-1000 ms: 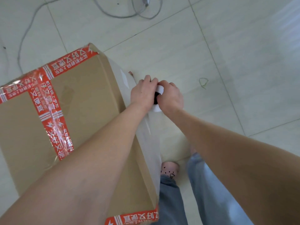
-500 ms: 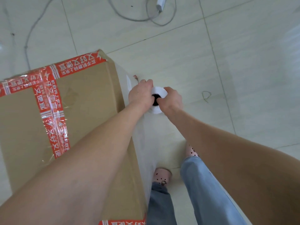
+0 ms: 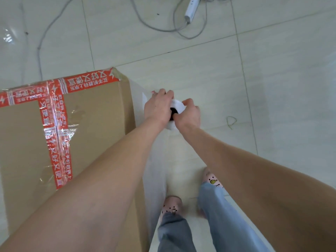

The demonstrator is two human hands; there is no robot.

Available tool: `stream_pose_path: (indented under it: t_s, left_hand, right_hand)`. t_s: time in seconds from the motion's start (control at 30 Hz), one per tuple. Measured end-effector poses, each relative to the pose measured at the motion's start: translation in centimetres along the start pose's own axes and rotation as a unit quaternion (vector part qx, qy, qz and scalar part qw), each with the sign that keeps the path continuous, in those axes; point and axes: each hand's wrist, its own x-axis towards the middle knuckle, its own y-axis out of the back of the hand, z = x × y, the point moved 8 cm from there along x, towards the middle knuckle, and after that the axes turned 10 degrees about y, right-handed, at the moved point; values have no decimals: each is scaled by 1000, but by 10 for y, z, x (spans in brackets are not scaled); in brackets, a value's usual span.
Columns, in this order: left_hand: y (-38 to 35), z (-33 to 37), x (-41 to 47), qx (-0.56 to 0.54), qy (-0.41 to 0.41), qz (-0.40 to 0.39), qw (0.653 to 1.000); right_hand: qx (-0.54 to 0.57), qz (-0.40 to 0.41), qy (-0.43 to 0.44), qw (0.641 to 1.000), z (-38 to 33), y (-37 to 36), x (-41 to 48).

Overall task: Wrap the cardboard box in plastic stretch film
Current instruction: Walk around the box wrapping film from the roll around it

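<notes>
A large brown cardboard box (image 3: pixel 91 113) sealed with red printed tape stands on the tiled floor at the left. An upright white roll of stretch film (image 3: pixel 177 106) sits just right of the box's far right corner. My left hand (image 3: pixel 159 108) grips the roll's top from the left, and my right hand (image 3: pixel 189 115) grips it from the right. A cloudy sheet of film (image 3: pixel 156 170) runs from the roll back along the box's right side toward me. The roll's lower part is hidden by my hands and arms.
My legs in blue jeans and pink shoes (image 3: pixel 171 206) stand close to the box's right side. A white power strip (image 3: pixel 190 10) with grey cables lies on the floor at the far side. A thin loop of string (image 3: pixel 231 121) lies to the right.
Both hands have carried the roll farther along the box's right side toward its far corner. My feet have stepped forward, and more of the far floor with the power strip shows.
</notes>
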Motion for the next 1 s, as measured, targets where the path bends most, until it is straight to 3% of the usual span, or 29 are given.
stream_pose_path:
  t_s: [0.13,0.33,0.5,0.7,0.9,1.0]
  left_hand:
    - [9,-12,8,-25,41,12,999]
    - [17,-18,11,-54,83,45,994]
    - [22,-6,11,-35,22,34,999]
    - [31,2,32,29,-13,5,999]
    - [43,-38,48,-52,98,-5,994]
    - [45,-44,54,-51,122,-16,991]
  right_hand:
    - [-116,-26,81,990,-27,7,16]
    - [-334,-55,192,921,-66,8,29]
    - [-344,-44,149,926,-59,6,27]
    - [-386,-65,173,904,-77,3,40]
    - [-448,-97,265,848,-121,-26,51]
    - [-408,-66,191,890,-116,-24,58]
